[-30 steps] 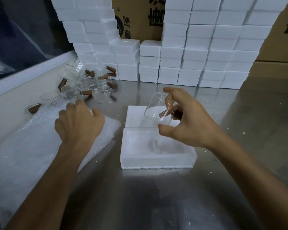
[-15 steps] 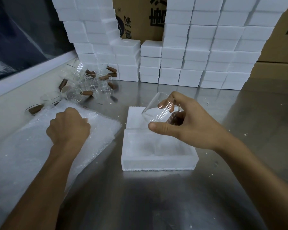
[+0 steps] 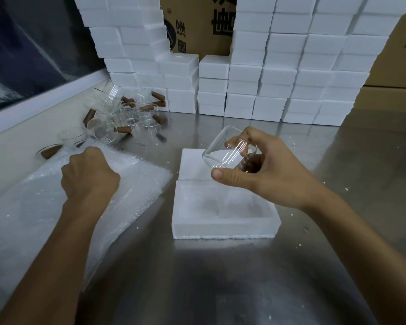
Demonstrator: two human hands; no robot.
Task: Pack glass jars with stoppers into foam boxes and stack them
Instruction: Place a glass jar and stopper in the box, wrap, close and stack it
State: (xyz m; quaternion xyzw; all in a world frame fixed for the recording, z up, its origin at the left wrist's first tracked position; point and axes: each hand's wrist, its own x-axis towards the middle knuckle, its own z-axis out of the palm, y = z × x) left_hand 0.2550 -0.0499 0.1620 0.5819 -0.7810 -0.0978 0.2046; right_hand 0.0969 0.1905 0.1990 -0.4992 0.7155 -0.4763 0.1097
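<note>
Both hands are busy: my right hand (image 3: 265, 170) pinches a glass jar (image 3: 229, 152) between thumb and fingers, tilted, held just above the far edge of the open foam box (image 3: 223, 225); my left hand (image 3: 89, 173) is clenched on the stack of bubble wrap (image 3: 28, 207), apparently gripping a sheet, though its fingertips are hidden from me.

Largest first: the steel table (image 3: 220, 289) carries everything. Along its far edge stands the wall of stacked foam boxes (image 3: 291, 73), with cardboard cartons (image 3: 195, 24) behind. Bubble wrap covers the near left. The open box sits centre, its lid (image 3: 192, 164) touching its far side. At far left lies the heap of loose jars (image 3: 127, 111) with brown stoppers (image 3: 123, 130) among them.

I judge the jar light but brittle and slick, so I would keep the grip across its wall near the rim, firm without squeezing, and set it down gently. A dark stopper seems tucked in my right palm behind the glass; I cannot be sure. The foam will be feather-light and crumbly, so I would hold it by the sides.
</note>
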